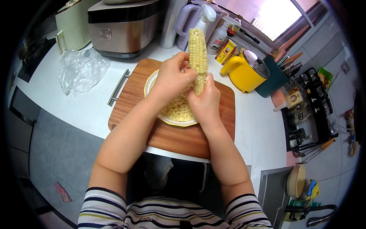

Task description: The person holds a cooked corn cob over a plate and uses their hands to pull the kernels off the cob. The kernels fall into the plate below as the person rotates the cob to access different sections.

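Observation:
A pale corn cob (pixel 198 51) stands upright over a plate, its upper part covered in kernels and a lower part stripped. My right hand (pixel 205 97) is closed round the cob's lower end. Against the cob's left side, the closed fingers of my left hand (pixel 171 76) press at the kernels; their tips are partly hidden. Below both hands sits a white plate (pixel 148 84) with a yellow rim, holding many loose corn kernels (pixel 178 110). Under the plate lies a brown wooden cutting board (pixel 133 103) with a metal handle on its left side.
A crumpled clear plastic bag (pixel 82 70) lies left of the board. Behind stand a rice cooker (pixel 126 32), a white spray bottle (pixel 204 19) and a small yellow box (pixel 226 51). To the right are a yellow electric pot (pixel 244 72) and a black rack (pixel 312 103) of jars.

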A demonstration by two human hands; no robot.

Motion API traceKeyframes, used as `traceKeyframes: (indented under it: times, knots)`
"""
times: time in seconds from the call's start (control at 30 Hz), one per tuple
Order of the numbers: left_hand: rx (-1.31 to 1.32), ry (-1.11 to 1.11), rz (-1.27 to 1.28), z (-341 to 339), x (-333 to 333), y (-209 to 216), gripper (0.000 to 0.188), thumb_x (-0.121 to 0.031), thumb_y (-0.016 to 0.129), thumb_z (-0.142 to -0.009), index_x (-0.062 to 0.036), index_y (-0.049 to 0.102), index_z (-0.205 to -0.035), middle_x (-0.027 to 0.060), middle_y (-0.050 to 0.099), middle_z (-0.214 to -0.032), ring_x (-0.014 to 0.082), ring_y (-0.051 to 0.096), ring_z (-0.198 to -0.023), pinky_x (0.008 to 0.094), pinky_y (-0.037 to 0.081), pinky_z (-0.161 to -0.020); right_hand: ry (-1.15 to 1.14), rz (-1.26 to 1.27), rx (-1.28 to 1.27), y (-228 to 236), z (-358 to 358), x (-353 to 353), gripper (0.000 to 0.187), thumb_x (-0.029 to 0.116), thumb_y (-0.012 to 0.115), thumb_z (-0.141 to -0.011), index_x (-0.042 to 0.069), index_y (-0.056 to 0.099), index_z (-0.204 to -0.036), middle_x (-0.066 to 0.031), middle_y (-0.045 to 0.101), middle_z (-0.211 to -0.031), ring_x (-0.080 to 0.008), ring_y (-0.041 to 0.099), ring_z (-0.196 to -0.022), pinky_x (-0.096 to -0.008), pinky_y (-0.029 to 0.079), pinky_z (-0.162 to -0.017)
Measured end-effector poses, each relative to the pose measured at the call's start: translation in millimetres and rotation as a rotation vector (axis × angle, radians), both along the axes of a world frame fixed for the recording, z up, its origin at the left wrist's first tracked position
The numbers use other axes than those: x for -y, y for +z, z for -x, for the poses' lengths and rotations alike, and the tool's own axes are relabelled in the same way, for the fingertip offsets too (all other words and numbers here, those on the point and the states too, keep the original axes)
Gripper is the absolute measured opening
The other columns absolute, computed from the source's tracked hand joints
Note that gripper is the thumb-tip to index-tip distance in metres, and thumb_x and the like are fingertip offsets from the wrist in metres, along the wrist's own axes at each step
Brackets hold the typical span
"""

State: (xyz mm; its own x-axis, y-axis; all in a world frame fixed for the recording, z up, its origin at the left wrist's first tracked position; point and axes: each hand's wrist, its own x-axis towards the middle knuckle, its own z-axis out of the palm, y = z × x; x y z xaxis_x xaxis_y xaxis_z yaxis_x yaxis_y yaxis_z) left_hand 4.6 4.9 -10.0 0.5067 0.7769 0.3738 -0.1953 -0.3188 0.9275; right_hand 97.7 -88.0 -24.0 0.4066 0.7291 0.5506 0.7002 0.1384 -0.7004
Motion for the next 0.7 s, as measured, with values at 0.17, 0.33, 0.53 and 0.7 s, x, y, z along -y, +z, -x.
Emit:
traceKeyframes:
  times: [0.17, 0.33, 0.53, 0.7]
  knots:
    - [0.2, -0.122, 0.112, -1, 1, -2, 0.033, -0.004, 0.052, -0.083, 0.0039, 0.056, -0.115, 0.0024, 0.06, -0.086, 0.0075, 0.056, -0.073, 0.0211, 0.045, -0.064, 0.007, -0.04, -0.034, 8, 5, 3, 0.033, 0.004, 0.062, -0.076, -0.001, 0.052, -0.107, -0.019, 0.068, -0.092, -0.033, 0.069, -0.086, -0.0384, 0.053, -0.075]
    - [0.223, -0.248, 0.191, 3, 3, 5, 0.03, -0.01, 0.056, -0.085, 0.0041, 0.057, -0.112, 0.0023, 0.059, -0.083, 0.0075, 0.053, -0.067, 0.0213, 0.043, -0.061, 0.01, -0.023, -0.076, 8, 1, 2, 0.03, 0.004, 0.062, -0.076, 0.0, 0.052, -0.104, -0.0176, 0.068, -0.09, -0.0317, 0.069, -0.085, -0.0379, 0.053, -0.074]
    - [0.144, -0.155, 0.11, 1, 3, 3, 0.03, -0.008, 0.055, -0.084, 0.0041, 0.057, -0.111, 0.0023, 0.058, -0.083, 0.0073, 0.051, -0.067, 0.0212, 0.042, -0.06, -0.022, 0.01, -0.022, 6, 2, 3, 0.031, 0.004, 0.062, -0.076, 0.0, 0.051, -0.104, -0.0173, 0.068, -0.09, -0.0318, 0.069, -0.086, -0.0386, 0.053, -0.075]
    - [0.219, -0.153, 0.178, 0, 4, 2, 0.029, -0.007, 0.052, -0.083, 0.0025, 0.057, -0.11, 0.0016, 0.058, -0.084, 0.0068, 0.052, -0.07, 0.02, 0.042, -0.059, -0.003, -0.028, -0.003, 4, 2, 2, 0.032, 0.004, 0.063, -0.076, 0.0, 0.051, -0.105, -0.0173, 0.068, -0.091, -0.0322, 0.069, -0.087, -0.0386, 0.053, -0.076]
